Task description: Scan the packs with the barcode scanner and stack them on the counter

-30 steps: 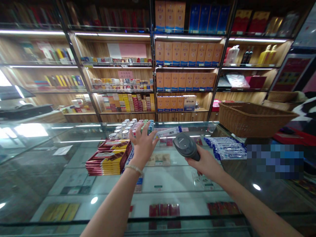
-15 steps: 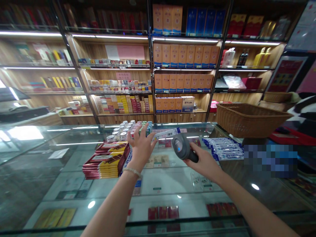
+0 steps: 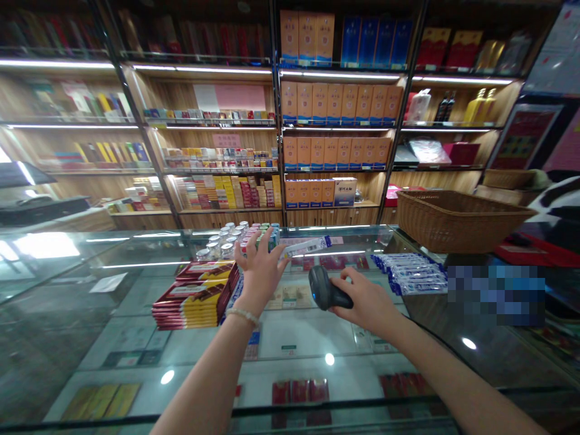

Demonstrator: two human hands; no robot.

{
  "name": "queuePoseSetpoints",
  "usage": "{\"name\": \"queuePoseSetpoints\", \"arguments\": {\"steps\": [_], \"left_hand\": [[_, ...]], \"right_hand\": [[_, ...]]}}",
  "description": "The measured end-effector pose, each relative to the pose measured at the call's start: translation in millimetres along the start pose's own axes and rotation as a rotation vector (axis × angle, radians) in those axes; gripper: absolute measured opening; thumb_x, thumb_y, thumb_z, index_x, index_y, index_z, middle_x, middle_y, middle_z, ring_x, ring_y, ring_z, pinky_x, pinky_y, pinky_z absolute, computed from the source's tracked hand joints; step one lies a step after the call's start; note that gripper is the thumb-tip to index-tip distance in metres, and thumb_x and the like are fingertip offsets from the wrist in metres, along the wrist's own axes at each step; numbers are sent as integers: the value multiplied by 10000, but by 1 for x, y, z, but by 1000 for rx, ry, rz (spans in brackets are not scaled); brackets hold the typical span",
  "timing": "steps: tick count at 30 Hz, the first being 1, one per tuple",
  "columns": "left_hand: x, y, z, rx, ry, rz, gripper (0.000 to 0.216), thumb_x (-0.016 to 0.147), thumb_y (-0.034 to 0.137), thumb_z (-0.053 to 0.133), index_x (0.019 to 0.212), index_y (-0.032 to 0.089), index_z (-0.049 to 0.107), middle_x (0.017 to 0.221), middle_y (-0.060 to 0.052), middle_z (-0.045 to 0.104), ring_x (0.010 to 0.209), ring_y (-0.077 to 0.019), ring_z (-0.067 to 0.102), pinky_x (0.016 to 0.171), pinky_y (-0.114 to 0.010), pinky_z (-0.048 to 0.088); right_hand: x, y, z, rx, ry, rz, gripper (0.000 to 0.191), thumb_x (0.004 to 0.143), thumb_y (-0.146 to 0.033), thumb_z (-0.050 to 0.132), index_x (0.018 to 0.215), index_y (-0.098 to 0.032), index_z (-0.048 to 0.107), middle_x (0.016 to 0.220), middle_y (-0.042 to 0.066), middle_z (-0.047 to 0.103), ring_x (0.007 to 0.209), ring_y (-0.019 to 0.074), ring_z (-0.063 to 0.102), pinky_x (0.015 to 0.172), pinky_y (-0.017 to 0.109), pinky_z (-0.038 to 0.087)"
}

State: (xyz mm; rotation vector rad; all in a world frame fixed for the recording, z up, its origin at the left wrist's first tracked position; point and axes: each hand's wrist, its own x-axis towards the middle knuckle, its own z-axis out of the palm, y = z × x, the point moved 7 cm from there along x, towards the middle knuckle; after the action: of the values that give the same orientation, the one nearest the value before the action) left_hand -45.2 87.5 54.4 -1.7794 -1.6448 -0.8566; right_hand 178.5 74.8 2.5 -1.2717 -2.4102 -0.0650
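My left hand (image 3: 261, 269) pinches one end of a slim white-and-blue packet (image 3: 310, 246) between thumb and forefinger, its other fingers spread. A barcode shows on the packet, which points to the right above the glass counter. My right hand (image 3: 365, 299) is closed around the handle of a dark grey barcode scanner (image 3: 322, 287), whose head is just below the packet. Left of my left hand lie stacked red-and-yellow chocolate bars (image 3: 194, 296). Similar blue-and-white packets (image 3: 410, 273) lie in a pile to the right of my right hand.
The glass counter (image 3: 299, 338) has goods beneath its top. Small clear-lidded jars (image 3: 222, 238) stand behind the chocolate. A wicker basket (image 3: 457, 220) sits at the right. Lit shelves with orange boxes (image 3: 335, 103) line the back.
My right hand has moved the scanner down and slightly left, away from the packet, and turned its head leftward. My left hand and the packet have stayed nearly still.
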Motion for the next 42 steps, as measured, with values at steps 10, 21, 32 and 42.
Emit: {"name": "queuePoseSetpoints", "arguments": {"steps": [10, 21, 32, 42], "left_hand": [[0, 0, 1, 19, 19, 4, 204, 863, 350, 753, 1066, 333, 768, 1581, -71, 516, 1466, -385, 388, 1196, -726, 113], [1, 1, 1, -4, 3, 0, 214, 862, 330, 746, 1074, 328, 777, 1570, -83, 530, 1468, -391, 389, 1193, -725, 116], [1, 4, 1, 2, -11, 13, 214, 852, 327, 757, 1064, 325, 779, 1570, -84, 528, 1454, -393, 397, 1187, -731, 125], [3, 13, -2, -30, -14, 62, 221, 863, 351, 744, 1081, 325, 773, 1571, -83, 529, 1453, -394, 403, 1201, -728, 117]], "right_hand": [[0, -1, 7, -67, -44, -10, 422, 847, -421, 753, 1238, -278, 682, 1271, 107, 606, 1114, 291, 643, 728, 336, 541], [0, -2, 5, -102, 116, -81, 469, 787, -461, 827, 1211, -281, 735, 1590, 149, 442, 1499, 410, 332, 1163, 634, 363], [-4, 1, 7, -170, 95, -96, 592, 860, -644, 698, 1358, -325, 671, 1696, 170, 293, 1573, 444, 190, 1202, 740, 144], [27, 17, -45, -304, 351, -67, 356, 998, -376, 559, 1309, -242, 670, 1583, 136, 499, 1510, 342, 343, 1204, 600, 211]]}}
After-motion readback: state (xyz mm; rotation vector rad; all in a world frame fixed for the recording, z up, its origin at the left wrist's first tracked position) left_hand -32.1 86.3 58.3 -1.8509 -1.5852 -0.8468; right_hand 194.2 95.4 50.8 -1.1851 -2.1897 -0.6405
